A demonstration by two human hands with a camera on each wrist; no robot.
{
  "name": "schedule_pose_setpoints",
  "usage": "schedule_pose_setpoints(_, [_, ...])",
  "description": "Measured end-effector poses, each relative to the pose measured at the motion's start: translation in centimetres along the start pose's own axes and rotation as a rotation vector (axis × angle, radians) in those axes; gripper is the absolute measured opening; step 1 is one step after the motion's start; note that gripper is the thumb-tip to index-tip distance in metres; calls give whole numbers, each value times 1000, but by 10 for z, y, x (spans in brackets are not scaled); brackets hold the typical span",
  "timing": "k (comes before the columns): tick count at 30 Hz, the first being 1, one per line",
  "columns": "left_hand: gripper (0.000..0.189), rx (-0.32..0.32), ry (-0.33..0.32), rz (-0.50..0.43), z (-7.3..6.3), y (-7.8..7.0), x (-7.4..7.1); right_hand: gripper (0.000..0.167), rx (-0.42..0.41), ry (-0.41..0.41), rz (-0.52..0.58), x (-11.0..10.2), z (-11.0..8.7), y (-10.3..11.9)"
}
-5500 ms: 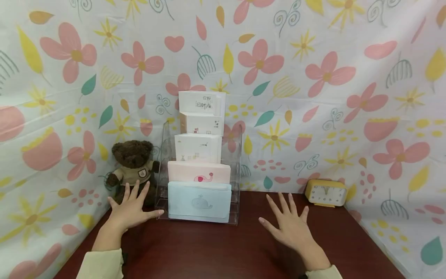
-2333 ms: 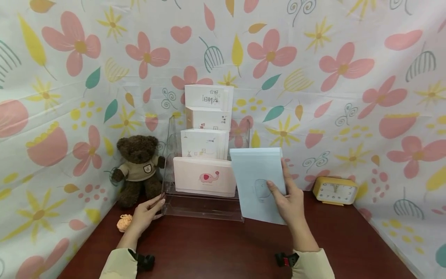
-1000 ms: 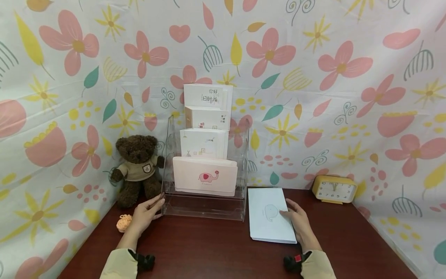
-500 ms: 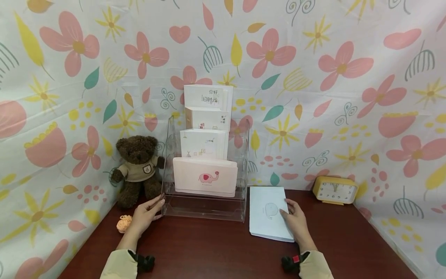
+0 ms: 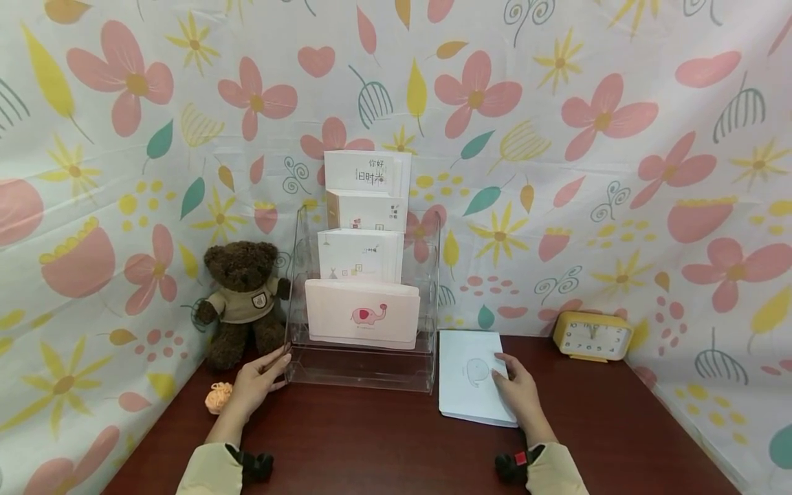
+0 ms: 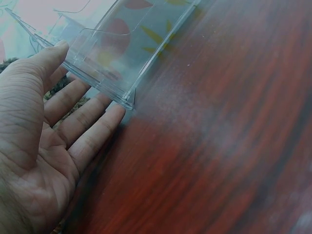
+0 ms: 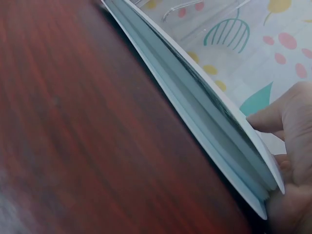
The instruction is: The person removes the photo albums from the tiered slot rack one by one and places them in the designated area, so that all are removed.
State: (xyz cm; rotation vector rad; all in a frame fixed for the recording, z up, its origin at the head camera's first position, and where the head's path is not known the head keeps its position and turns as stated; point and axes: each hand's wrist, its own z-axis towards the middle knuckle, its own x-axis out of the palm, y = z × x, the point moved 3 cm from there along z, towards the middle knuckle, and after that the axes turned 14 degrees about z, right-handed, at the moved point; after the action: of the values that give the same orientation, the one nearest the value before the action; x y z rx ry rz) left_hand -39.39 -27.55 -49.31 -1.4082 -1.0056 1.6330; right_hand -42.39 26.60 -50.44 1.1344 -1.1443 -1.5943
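Notebooks [image 5: 464, 395] had left the rack [image 5: 359, 379] for the bench [image 5: 346, 440], one stack unloaded. Right fingers [image 5: 513, 366] pinched their edge, left fingers [image 6: 97, 131] the rack's side.

This looks like a small desk nook, whether in a home or a study cannot be told. Creased, flower-printed cloth [image 5: 557, 158] runs from nine round to three o'clock about a wood-grained table [image 5: 359, 447]. A dressed teddy bear [image 5: 244, 309] sits at ten, a clear rack [image 5: 361, 376] of booklets [image 5: 361, 330] stands near twelve, a yellow clock [image 5: 590, 337] at two.
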Motion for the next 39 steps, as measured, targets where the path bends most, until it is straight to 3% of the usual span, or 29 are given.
schedule_pose_setpoints(15, [68, 4, -6, -11, 1, 3, 1, 51, 49, 53, 46, 3, -3, 5])
schedule_pose_setpoints(28, [65, 5, -10, -12, 2, 1, 1, 49, -43, 64, 95, 3, -2, 8])
schedule_pose_setpoints(39, [69, 6, -13, -11, 3, 3, 1, 44, -22, 37, 81, 2, -1, 6])
